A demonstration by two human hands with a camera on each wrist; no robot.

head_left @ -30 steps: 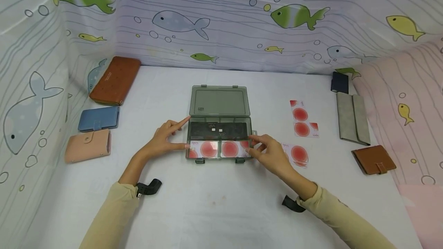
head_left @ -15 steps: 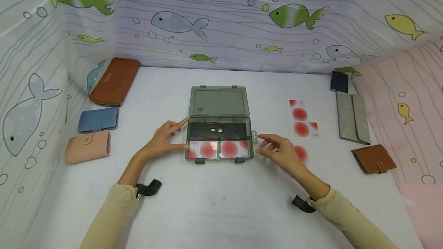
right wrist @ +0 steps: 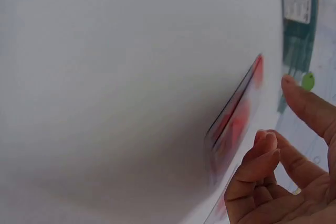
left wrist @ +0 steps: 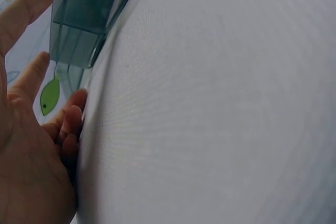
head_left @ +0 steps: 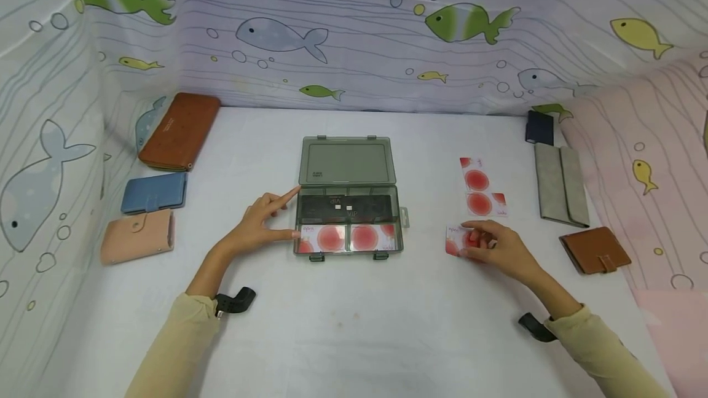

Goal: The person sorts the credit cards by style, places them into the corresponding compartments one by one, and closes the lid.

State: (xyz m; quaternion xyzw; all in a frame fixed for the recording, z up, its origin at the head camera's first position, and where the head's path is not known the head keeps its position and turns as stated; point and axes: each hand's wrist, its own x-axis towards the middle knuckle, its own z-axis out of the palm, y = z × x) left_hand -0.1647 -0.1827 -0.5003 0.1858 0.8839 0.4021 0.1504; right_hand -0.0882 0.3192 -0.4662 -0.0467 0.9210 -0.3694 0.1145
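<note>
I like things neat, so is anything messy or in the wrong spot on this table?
Mostly tidy. The grey box lies open with cards filed inside, yet three matching red-dot cards are still outside on its right: two lie crooked, and the right hand rests on the third card. The left hand touches the box. Nothing looks spilled or broken.

The person wears pale yellow-beige long sleeves (head_left: pixel 171 349) that end at the wrists, loose and softly creased. A black strap-mounted camera (head_left: pixel 235 301) sits at each wrist, the left one L-shaped, the right one a small dark curved piece. Both hands (head_left: pixel 257 226) are bare, without rings or gloves.
</note>
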